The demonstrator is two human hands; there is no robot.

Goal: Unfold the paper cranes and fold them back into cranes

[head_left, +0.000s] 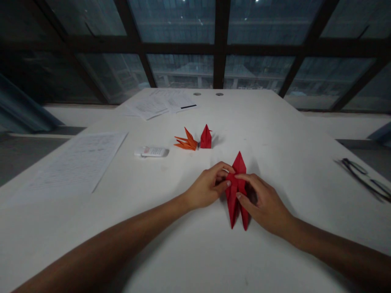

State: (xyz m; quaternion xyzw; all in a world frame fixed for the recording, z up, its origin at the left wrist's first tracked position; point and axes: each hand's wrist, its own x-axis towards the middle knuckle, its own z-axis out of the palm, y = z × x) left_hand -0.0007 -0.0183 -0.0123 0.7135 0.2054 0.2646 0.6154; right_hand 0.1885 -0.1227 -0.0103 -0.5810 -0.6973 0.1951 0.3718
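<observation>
A red folded paper piece [240,162], an origami form with one point at the far end and two long narrow points toward me, is between my hands low over the white table. My left hand [210,185] grips its left edge, thumb on the near face and fingers curled at the upper left. From the right, my right hand [264,201] pinches the same paper, its index finger across the middle and its thumb lower down. Beyond them stand a small red origami piece [206,138] and an orange origami piece [187,141] with several spread points.
A white remote control [152,152] lies left of the orange piece. Printed sheets [73,162] cover the table's left side, with more papers [155,103] at the back. Black-framed glasses [365,175] rest near the right edge. Windows rise behind the white table [189,260].
</observation>
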